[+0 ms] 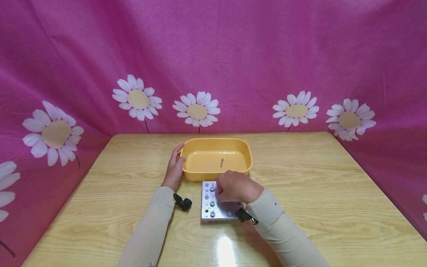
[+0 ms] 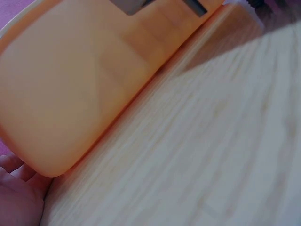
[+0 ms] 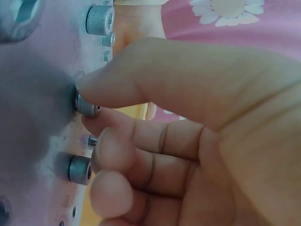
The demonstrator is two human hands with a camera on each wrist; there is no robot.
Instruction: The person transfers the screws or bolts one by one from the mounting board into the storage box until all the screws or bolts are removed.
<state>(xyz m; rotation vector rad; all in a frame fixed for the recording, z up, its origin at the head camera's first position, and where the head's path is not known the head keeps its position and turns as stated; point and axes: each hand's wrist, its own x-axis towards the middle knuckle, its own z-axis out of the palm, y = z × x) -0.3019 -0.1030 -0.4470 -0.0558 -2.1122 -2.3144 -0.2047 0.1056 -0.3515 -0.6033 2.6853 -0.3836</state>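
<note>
My left hand [image 1: 173, 171] holds the left end of a yellow plastic tub [image 1: 203, 177], thumb near the rim and fingers along its outer side. A lone bolt [image 1: 221, 162] lies on the tub's floor. In front of the tub is a metal plate [image 1: 221, 212] with several socket head screws standing in it. Over the plate's far part, my right hand [image 1: 238, 187] pinches a small socket head screw [image 3: 88, 107] between thumb and index finger, at the plate's surface. Its other fingers are curled. How deep that screw sits cannot be seen.
A wooden table [image 1: 317, 193] carries everything. Behind it and at both sides hangs a magenta cloth [image 1: 247, 66] with white daisies. Small black cameras are strapped at both wrists. Next to the pinched screw stands another socket head screw [image 3: 80, 170] in the plate.
</note>
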